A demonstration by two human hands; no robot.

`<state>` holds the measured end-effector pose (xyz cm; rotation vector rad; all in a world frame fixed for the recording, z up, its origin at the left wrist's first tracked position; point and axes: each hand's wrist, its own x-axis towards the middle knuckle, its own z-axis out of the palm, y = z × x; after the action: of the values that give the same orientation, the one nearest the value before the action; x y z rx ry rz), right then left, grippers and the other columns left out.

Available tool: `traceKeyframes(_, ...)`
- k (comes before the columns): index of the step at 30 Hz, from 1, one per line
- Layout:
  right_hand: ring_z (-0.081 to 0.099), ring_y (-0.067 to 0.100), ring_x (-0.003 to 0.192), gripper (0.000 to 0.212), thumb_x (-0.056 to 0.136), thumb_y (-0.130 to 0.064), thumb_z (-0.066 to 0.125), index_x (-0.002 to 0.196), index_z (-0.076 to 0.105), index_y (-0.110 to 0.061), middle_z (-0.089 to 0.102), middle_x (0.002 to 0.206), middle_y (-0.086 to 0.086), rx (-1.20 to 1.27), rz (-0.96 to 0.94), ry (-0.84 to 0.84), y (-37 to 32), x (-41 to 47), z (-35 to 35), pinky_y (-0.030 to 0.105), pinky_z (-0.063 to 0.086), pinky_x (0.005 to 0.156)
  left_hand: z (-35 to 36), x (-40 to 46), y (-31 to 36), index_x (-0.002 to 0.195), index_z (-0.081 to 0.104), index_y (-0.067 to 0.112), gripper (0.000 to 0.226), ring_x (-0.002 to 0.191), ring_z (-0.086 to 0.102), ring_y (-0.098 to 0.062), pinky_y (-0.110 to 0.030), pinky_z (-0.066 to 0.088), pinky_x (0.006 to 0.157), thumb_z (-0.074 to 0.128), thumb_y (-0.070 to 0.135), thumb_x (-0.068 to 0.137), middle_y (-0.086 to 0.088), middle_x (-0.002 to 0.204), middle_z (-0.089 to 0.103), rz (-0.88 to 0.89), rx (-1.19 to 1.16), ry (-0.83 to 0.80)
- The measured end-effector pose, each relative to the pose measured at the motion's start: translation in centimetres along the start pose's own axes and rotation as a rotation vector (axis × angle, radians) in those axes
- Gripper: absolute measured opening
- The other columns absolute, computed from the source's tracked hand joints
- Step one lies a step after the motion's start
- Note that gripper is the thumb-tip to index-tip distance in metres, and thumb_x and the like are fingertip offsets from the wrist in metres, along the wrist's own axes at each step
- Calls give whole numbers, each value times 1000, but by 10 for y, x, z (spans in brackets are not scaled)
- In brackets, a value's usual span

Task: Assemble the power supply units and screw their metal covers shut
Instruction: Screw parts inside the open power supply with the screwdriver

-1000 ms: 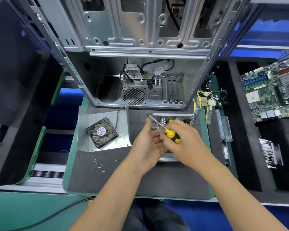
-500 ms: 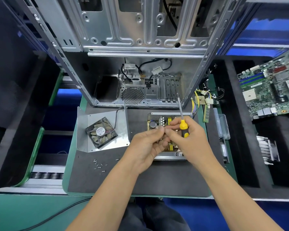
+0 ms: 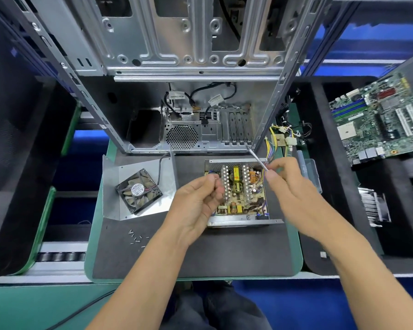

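An open power supply unit (image 3: 239, 194) lies on the dark mat, its circuit board with heatsinks and coils exposed. Its metal cover (image 3: 115, 186), with a black fan (image 3: 138, 190) mounted on it, lies flat to the left. My right hand (image 3: 291, 184) grips a screwdriver (image 3: 256, 158); the steel shaft points up-left past the unit's far right corner and the handle is hidden in my palm. My left hand (image 3: 198, 201) hovers over the unit's left side with fingertips pinched together; whether they hold a screw is unclear. Several loose screws (image 3: 136, 236) lie on the mat.
An empty computer case (image 3: 188, 91) stands open just behind the unit. A yellow and black cable bundle (image 3: 281, 136) trails off its far right corner. A clear plastic box (image 3: 310, 167) sits right of my hand. A motherboard (image 3: 379, 120) and a heatsink (image 3: 373, 206) lie in black foam trays.
My hands have moved apart, uncovering the circuit board. The screwdriver swung from pointing left to pointing up-left on the right side, and its yellow handle is now hidden in my hand.
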<state>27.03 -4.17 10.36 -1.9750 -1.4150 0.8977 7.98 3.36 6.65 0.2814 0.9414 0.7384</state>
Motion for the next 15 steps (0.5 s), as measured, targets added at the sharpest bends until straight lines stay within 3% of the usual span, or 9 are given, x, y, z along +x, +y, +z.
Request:
traceKeyframes(1, 51, 0, 63, 5, 100, -44, 43, 104, 44, -43, 58, 77, -4, -4, -19, -26, 4, -3, -4, 16, 39, 59, -1, 0, 0, 96, 68, -3, 23, 62, 65, -11, -18, 55, 58, 67, 13, 79, -6, 73, 69, 6, 3, 3)
traceKeyframes(4, 56, -1, 79, 18, 97, -25, 60, 113, 66, -30, 58, 85, -14, -108, -184, 37, 9, -12, -8, 6, 37, 70, -3, 0, 0, 95, 69, -2, 25, 67, 70, -13, -19, 57, 61, 67, 14, 76, -9, 77, 73, 34, 44, 14)
traceKeyframes(8, 54, 4, 69, 25, 91, -29, 65, 113, 75, -25, 56, 75, -14, -118, -244, 71, 7, -18, -8, 7, 36, 67, -5, 0, -2, 85, 76, 2, 15, 69, 70, -14, -20, 57, 65, 68, 9, 75, -12, 80, 73, 94, 71, -12)
traceKeyframes(15, 59, 3, 81, 24, 93, -21, 67, 116, 75, -23, 59, 85, -15, -136, -200, -3, 2, -17, -4, 12, 40, 77, -3, -2, -1, 78, 79, 8, 11, 68, 69, -14, -20, 57, 66, 69, 9, 74, -11, 76, 72, 152, 137, -47)
